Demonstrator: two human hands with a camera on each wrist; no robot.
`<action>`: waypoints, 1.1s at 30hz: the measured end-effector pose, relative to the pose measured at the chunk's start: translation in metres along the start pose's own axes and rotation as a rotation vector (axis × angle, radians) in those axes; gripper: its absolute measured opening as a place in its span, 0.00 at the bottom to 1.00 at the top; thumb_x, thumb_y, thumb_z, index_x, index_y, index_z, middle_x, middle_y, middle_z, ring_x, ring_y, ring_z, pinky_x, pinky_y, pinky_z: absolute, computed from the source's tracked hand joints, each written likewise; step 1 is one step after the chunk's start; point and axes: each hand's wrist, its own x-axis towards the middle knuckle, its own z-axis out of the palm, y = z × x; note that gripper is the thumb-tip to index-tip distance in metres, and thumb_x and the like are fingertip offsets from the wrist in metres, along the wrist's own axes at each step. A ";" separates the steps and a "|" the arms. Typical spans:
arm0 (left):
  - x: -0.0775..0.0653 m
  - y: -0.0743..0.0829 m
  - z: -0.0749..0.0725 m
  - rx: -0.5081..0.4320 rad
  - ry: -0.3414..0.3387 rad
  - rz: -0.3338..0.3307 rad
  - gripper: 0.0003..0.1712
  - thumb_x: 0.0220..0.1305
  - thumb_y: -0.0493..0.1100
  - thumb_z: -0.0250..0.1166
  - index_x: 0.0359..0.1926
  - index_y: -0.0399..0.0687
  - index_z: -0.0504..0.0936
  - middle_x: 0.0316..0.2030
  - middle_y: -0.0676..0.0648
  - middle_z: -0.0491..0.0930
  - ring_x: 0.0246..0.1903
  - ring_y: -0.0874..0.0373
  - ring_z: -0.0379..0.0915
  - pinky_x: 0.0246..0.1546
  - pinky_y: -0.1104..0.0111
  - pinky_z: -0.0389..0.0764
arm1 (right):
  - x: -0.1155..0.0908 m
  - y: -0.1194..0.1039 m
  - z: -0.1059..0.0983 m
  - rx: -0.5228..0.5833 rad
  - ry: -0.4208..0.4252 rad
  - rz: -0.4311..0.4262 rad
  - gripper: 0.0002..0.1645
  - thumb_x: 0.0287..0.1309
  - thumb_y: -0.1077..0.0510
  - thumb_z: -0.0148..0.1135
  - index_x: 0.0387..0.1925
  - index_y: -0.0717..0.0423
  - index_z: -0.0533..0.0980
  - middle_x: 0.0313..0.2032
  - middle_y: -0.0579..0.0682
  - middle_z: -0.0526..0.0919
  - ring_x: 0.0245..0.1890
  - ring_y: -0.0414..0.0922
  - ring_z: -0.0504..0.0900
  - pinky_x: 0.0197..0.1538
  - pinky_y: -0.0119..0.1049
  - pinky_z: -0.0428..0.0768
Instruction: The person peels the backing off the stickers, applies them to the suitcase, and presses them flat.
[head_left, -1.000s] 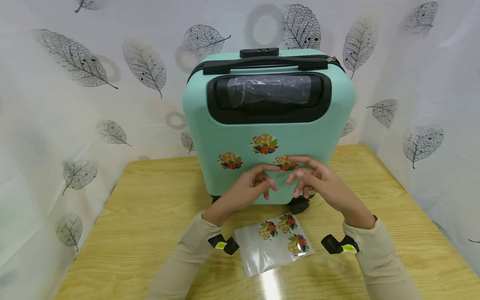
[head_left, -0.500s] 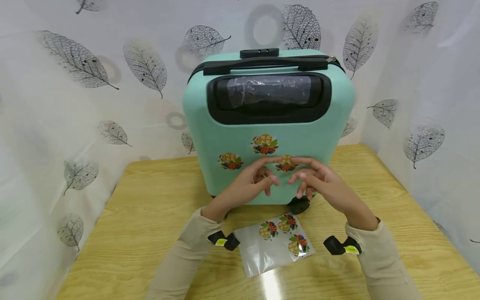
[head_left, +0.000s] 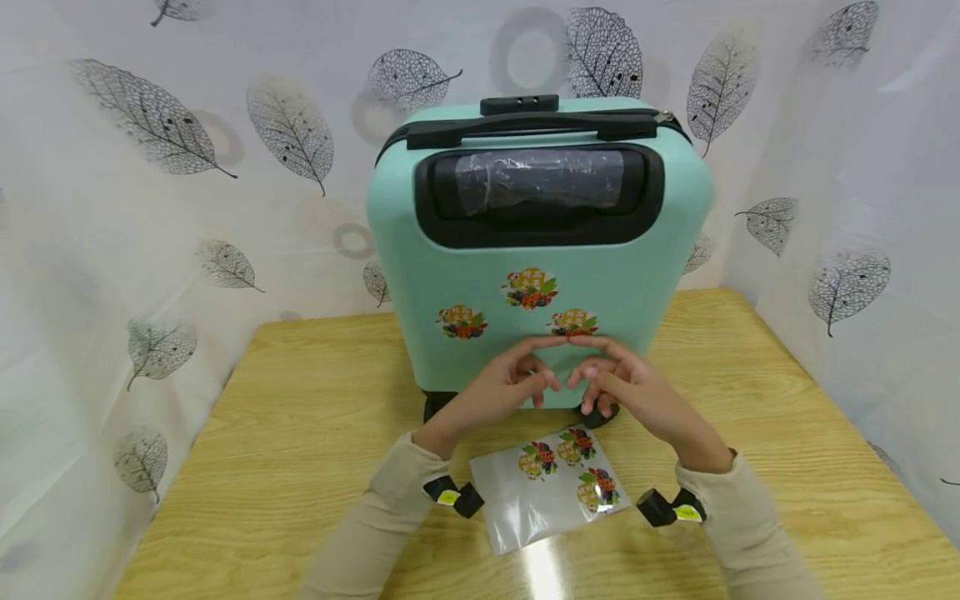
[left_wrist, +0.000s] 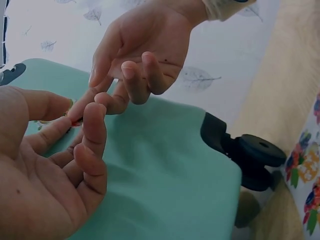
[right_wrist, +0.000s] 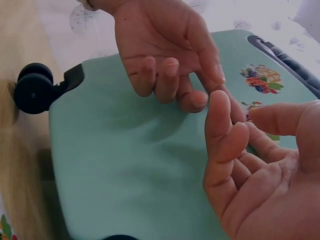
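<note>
A mint-green suitcase [head_left: 457, 267] stands upright, bearing three round fruit-print stickers. My left hand [head_left: 501, 385] and right hand [head_left: 636, 388] reach its front from either side. Both index fingers are extended, their tips meeting at the lower edge of the right-hand sticker [head_left: 573, 320]. The other fingers are loosely bent and grip nothing. In the left wrist view, the fingers partly hide this sticker. Another sticker [head_left: 529, 288] sits above it, and one more [head_left: 461, 322] lies to the left.
A clear sticker sheet [head_left: 517, 517] with three fruit stickers at its right side lies on the wooden table [head_left: 300, 433], in front of the suitcase. A black suitcase wheel [head_left: 598, 416] is just behind it. Leaf-patterned cloth [head_left: 150, 250] hangs around the table.
Both index fingertips have moved from the sides of the right-hand sticker down to its lower edge and come together. More of that sticker's upper part shows. The suitcase stays in place.
</note>
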 end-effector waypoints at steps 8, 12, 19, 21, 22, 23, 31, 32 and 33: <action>-0.001 -0.016 0.005 -0.045 -0.007 -0.055 0.30 0.72 0.36 0.52 0.72 0.55 0.59 0.43 0.35 0.78 0.30 0.46 0.76 0.35 0.62 0.81 | -0.003 0.014 0.005 0.018 -0.007 0.031 0.25 0.74 0.58 0.44 0.69 0.51 0.58 0.41 0.42 0.82 0.28 0.41 0.81 0.29 0.33 0.77; -0.003 -0.025 0.008 -0.054 -0.012 -0.092 0.31 0.71 0.36 0.52 0.72 0.58 0.60 0.43 0.36 0.78 0.33 0.45 0.76 0.40 0.53 0.81 | -0.006 0.021 0.007 0.008 -0.007 0.054 0.26 0.74 0.57 0.44 0.69 0.55 0.57 0.41 0.42 0.82 0.28 0.42 0.82 0.30 0.33 0.77; -0.011 -0.038 0.009 0.032 -0.020 -0.157 0.27 0.72 0.39 0.53 0.70 0.51 0.63 0.44 0.35 0.80 0.31 0.51 0.77 0.40 0.56 0.80 | -0.010 0.033 0.011 -0.004 -0.052 0.084 0.27 0.74 0.58 0.43 0.68 0.67 0.56 0.42 0.48 0.82 0.30 0.39 0.81 0.29 0.31 0.77; -0.014 -0.042 0.009 0.040 -0.014 -0.185 0.26 0.72 0.38 0.52 0.69 0.50 0.64 0.43 0.36 0.80 0.32 0.49 0.77 0.38 0.60 0.79 | -0.012 0.036 0.012 0.005 -0.067 0.096 0.27 0.74 0.58 0.43 0.67 0.68 0.56 0.41 0.47 0.82 0.30 0.40 0.82 0.28 0.31 0.77; -0.015 -0.045 0.009 0.047 -0.009 -0.195 0.26 0.71 0.38 0.52 0.68 0.49 0.65 0.43 0.38 0.81 0.33 0.48 0.77 0.37 0.63 0.79 | -0.012 0.037 0.013 0.011 -0.073 0.104 0.27 0.74 0.58 0.43 0.67 0.69 0.56 0.41 0.48 0.82 0.30 0.40 0.82 0.28 0.31 0.77; -0.016 -0.047 0.009 0.049 -0.006 -0.207 0.25 0.71 0.38 0.52 0.68 0.50 0.66 0.43 0.39 0.81 0.34 0.47 0.77 0.37 0.65 0.78 | -0.013 0.039 0.013 0.013 -0.079 0.111 0.27 0.74 0.58 0.43 0.67 0.69 0.56 0.41 0.47 0.82 0.30 0.40 0.82 0.28 0.31 0.77; -0.032 -0.073 -0.001 0.121 0.003 -0.262 0.21 0.70 0.44 0.56 0.62 0.48 0.73 0.47 0.43 0.80 0.47 0.51 0.78 0.45 0.65 0.79 | -0.016 0.050 0.022 0.000 -0.125 0.189 0.28 0.75 0.55 0.43 0.66 0.71 0.58 0.41 0.41 0.82 0.30 0.40 0.81 0.30 0.34 0.78; -0.034 -0.077 -0.003 0.131 -0.002 -0.271 0.21 0.70 0.45 0.57 0.62 0.47 0.73 0.48 0.44 0.80 0.48 0.53 0.77 0.45 0.65 0.79 | -0.016 0.052 0.023 0.001 -0.135 0.195 0.27 0.74 0.56 0.43 0.65 0.71 0.58 0.41 0.44 0.82 0.30 0.41 0.81 0.30 0.34 0.78; -0.037 -0.080 -0.004 0.143 -0.008 -0.282 0.21 0.70 0.45 0.57 0.62 0.47 0.73 0.49 0.45 0.79 0.49 0.53 0.76 0.46 0.64 0.78 | -0.017 0.055 0.024 0.001 -0.146 0.200 0.27 0.74 0.56 0.43 0.65 0.71 0.59 0.42 0.48 0.82 0.30 0.42 0.81 0.30 0.34 0.78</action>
